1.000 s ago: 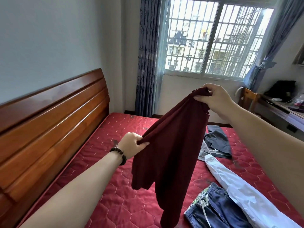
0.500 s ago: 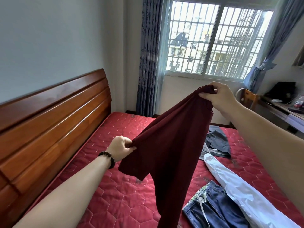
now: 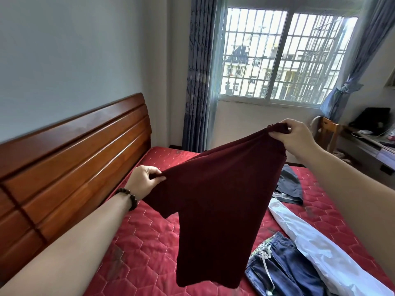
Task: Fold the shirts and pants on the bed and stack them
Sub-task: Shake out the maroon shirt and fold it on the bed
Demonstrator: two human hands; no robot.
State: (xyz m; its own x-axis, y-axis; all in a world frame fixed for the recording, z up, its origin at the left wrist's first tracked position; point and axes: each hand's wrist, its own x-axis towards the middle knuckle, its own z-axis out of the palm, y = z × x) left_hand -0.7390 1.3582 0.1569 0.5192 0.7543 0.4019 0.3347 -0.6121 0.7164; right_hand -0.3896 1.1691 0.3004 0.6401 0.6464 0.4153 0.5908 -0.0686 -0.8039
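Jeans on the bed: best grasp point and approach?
Take the jeans at the waistband, one hand at each end, coming from above. They lie flat on the bed, drawstring end nearest the maroon shirt; the white garment crowds their right side.

Both hands hold a maroon shirt [image 3: 215,201] up over the red bed [image 3: 145,238] — the left hand [image 3: 145,181] pinches one edge low, the right hand [image 3: 296,138] grips another higher. Jeans [image 3: 284,272] and a white garment [image 3: 320,255] lie beneath.
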